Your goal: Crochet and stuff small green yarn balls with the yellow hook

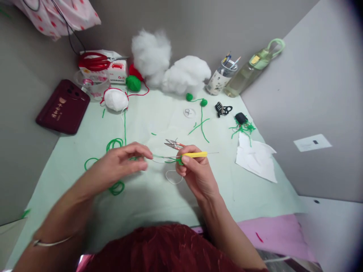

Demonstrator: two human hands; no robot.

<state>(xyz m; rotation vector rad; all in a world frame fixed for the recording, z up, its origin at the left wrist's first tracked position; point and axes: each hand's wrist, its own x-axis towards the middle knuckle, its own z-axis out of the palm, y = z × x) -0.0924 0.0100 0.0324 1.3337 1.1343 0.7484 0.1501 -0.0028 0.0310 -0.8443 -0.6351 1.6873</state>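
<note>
My right hand (195,166) is closed on a crochet hook with a yellow handle (195,154), its metal shaft pointing left. A small green crocheted piece (179,161) is pinched in the same fingers. Green yarn (158,156) and a thin white strand run leftward from it to my left hand (127,158). The left hand is curled, with yarn at its fingertips; its exact grip is partly hidden. Just beyond the right hand lie small thread snips (173,144). Loose green yarn loops (116,187) rest beside and under my left forearm, and a white yarn loop (173,177) lies below the hook.
White stuffing (184,75), a pen jar (221,77) and a water bottle (249,71) line the back. At left are a phone (64,107), yarn balls (116,99) and red scissors (93,61). A black hair claw (223,109) and white paper (255,156) lie right.
</note>
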